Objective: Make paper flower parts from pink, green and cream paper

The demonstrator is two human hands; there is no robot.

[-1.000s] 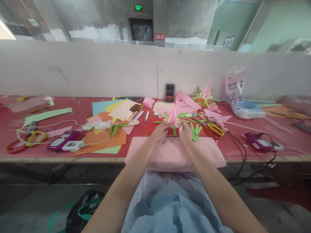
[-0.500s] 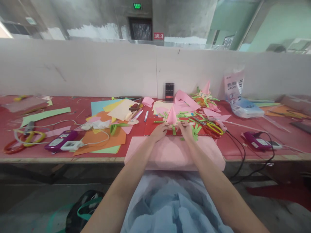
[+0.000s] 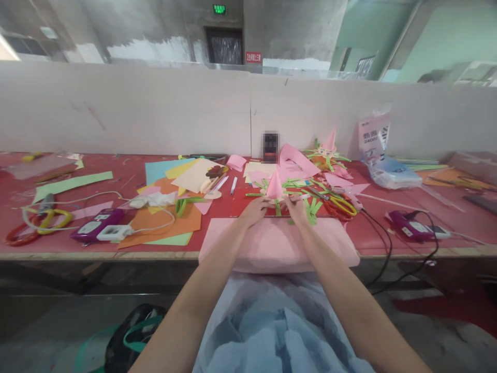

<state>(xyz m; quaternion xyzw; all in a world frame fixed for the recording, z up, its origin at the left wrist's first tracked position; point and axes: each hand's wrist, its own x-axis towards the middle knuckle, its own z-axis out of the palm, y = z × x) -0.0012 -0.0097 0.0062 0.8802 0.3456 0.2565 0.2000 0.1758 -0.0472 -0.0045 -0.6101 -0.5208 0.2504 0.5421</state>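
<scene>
A paper craft with a pink cone (image 3: 274, 186) on top and green paper strips around its base stands upright on a red board (image 3: 239, 206) in front of me. My left hand (image 3: 255, 209) is at its left side, fingers closed on the lower edge. From the right, my right hand (image 3: 294, 206) pinches the base near a green strip; the fingertips are partly hidden. More green strips (image 3: 313, 210) lie just right of that hand. Scissors with yellow handles (image 3: 342, 205) rest beyond them.
A pink padded cloth (image 3: 277, 243) covers the table's front edge. Coloured paper sheets (image 3: 182, 223), a purple device (image 3: 99, 225) and scissors (image 3: 54, 220) lie to the left. A similar craft (image 3: 329, 147) stands behind, near a plastic bag (image 3: 382, 155). Another purple device (image 3: 410, 226) trails a black cable.
</scene>
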